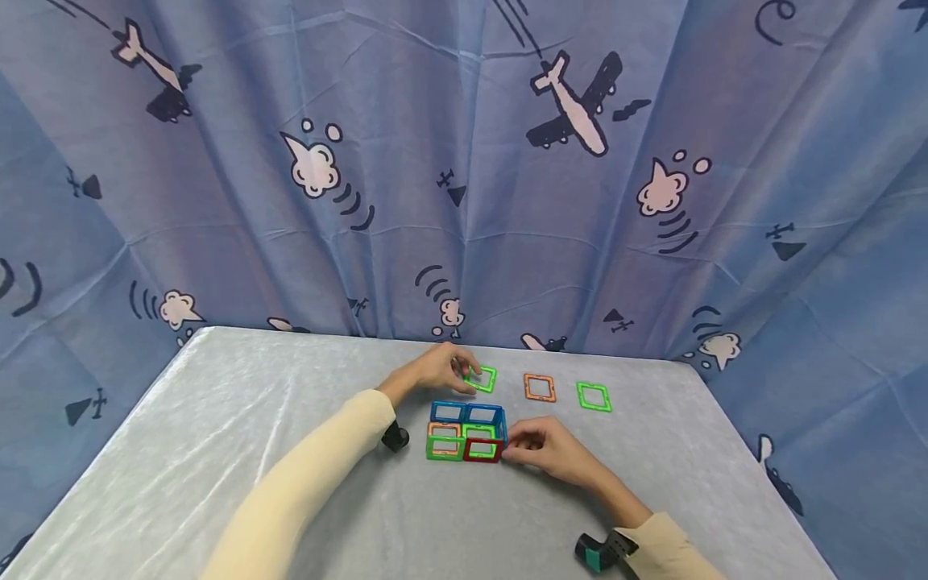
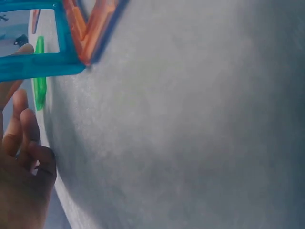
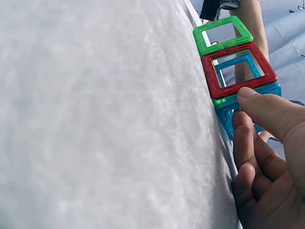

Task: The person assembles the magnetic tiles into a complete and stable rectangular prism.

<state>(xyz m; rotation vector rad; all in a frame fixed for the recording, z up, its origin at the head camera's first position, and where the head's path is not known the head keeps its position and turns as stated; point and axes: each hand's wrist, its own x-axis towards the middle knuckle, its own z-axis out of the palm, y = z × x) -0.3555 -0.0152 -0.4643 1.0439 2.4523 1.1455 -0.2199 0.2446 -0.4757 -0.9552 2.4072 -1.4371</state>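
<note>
A low box of magnetic tiles stands on the table, with blue tiles (image 1: pixel 449 412) at the back and right, a green tile (image 1: pixel 445 449) and a red tile (image 1: pixel 482 450) along the front. Inside it, an orange tile and another green one show low down. My right hand (image 1: pixel 554 451) touches the box's front right corner, its thumb (image 3: pixel 257 102) at the edge of the red tile and fingertips against the blue side. Behind the box, my left hand (image 1: pixel 438 369) reaches over the left edge of a flat green square tile (image 1: pixel 487 390), thumb and fingers spread apart.
An orange square tile (image 1: pixel 540 398) and a second green square tile (image 1: pixel 594 408) lie flat to the right of the left hand's tile. The pale cloth-covered table (image 1: pixel 348 499) ends at a blue curtain (image 1: pixel 406 225) with printed planes.
</note>
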